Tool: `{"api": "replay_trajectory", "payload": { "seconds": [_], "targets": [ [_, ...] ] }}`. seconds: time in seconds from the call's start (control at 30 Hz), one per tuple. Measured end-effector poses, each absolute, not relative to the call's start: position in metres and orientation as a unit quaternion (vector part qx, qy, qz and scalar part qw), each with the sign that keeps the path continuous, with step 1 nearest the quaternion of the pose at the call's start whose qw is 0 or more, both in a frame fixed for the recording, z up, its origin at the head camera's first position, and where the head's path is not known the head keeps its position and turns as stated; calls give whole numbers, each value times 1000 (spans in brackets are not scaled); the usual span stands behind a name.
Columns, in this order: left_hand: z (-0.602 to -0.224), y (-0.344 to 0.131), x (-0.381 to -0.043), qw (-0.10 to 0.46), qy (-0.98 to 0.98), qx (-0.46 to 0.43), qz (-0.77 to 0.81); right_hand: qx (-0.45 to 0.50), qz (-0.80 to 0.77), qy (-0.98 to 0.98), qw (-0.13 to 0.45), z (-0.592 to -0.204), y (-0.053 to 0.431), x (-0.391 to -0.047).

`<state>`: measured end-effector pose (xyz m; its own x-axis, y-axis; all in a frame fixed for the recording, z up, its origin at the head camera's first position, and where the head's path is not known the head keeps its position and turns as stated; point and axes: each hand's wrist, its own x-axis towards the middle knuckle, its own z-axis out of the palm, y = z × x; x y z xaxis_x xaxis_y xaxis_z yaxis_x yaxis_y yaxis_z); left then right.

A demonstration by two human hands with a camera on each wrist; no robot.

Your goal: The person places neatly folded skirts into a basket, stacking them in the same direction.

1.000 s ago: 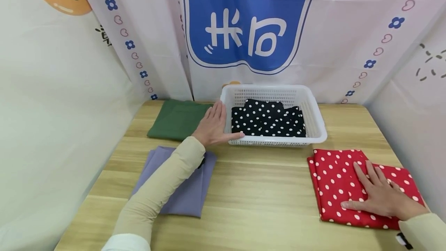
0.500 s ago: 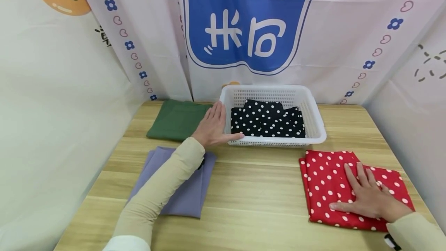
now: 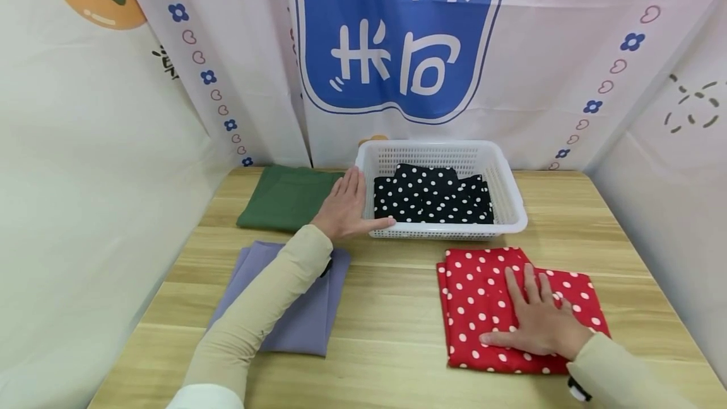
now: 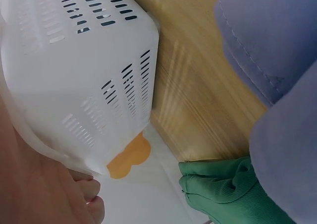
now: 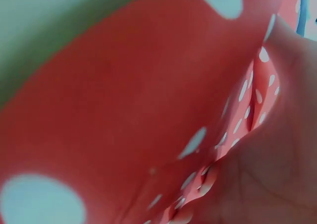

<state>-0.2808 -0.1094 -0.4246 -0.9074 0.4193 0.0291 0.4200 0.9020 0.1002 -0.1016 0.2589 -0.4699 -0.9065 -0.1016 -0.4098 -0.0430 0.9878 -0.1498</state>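
Note:
My left hand [image 3: 343, 210] rests with straight fingers along the left rim of a white plastic basket [image 3: 460, 228], its thumb reaching across the front left corner. Folded black cloth with white dots [image 3: 426, 197] lies inside the basket. Toward the front right, my right hand [image 3: 542, 320] is spread flat on a folded red cloth with white dots [image 3: 466, 314]. Close up in the right wrist view, the red cloth [image 5: 124, 100] fills most of the frame. The basket's slotted side [image 4: 89, 85] shows in the left wrist view, beside the left hand [image 4: 44, 189].
A folded green cloth [image 3: 284, 201] lies at the back left of the wooden table [image 3: 392, 333]. In front of it is a folded purple cloth [image 3: 301, 320], partly under my left forearm. Printed white fabric [image 3: 545, 36] hangs behind and on both sides.
The red cloth has slid left across the table under my right hand, toward the area in front of the basket. My left hand and the basket stay essentially in place.

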Motion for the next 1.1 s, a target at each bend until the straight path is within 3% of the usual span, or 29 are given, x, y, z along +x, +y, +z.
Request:
{"api": "replay_trajectory", "payload": {
  "seconds": [0.67,0.93,1.1],
  "targets": [
    [-424,-109,-281,-9,-975,-209,-69,-64,-43,972,221,-459,126,-118],
    [-431,-105,-283,8,-968,-209,-135,-73,-67,968,232,-452,130,-124],
    [-422,-118,-263,-1,-941,-210,-266,-119,-110,963,217,-442,152,-128]
  ]
}}
